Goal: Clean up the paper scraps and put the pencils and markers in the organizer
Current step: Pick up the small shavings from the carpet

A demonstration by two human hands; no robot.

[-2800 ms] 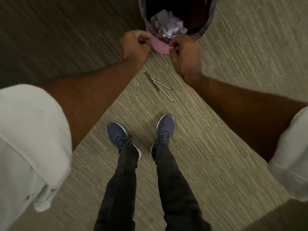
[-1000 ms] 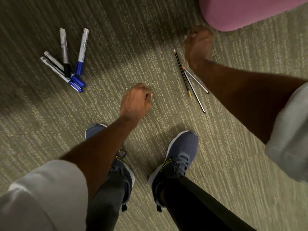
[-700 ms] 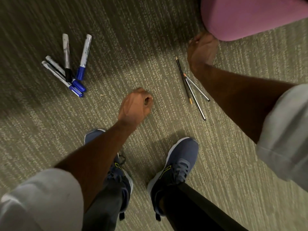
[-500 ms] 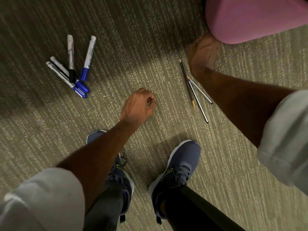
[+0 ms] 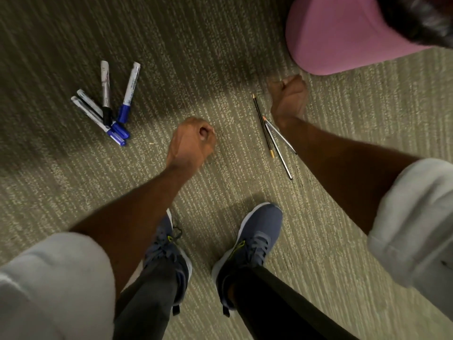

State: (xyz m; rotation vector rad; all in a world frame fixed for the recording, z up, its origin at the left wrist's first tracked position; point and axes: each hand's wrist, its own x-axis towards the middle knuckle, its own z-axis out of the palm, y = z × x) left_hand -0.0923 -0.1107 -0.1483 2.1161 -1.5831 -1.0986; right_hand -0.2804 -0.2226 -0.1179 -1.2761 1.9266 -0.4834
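Observation:
Several markers point(image 5: 107, 104) with blue and black caps lie fanned on the carpet at the left. Three thin pencils point(image 5: 272, 133) lie crossed on the carpet right of centre. My left hand point(image 5: 191, 143) hangs in a loose fist over the carpet between the two groups, with nothing seen in it. My right hand point(image 5: 289, 99) is a closed fist just right of the pencil tips and below the pink bin point(image 5: 343, 38); I cannot see anything held in it. No organizer is in view.
The pink bin with a dark liner point(image 5: 421, 18) stands at the top right. My two blue shoes point(image 5: 252, 239) stand on the green striped carpet below the hands. A tiny scrap point(image 5: 152, 143) lies near the markers.
The view swung from the bin opening to the floor. Both hands left the bin rim; the left dropped toward the carpet centre, the right lowered beside the pencils.

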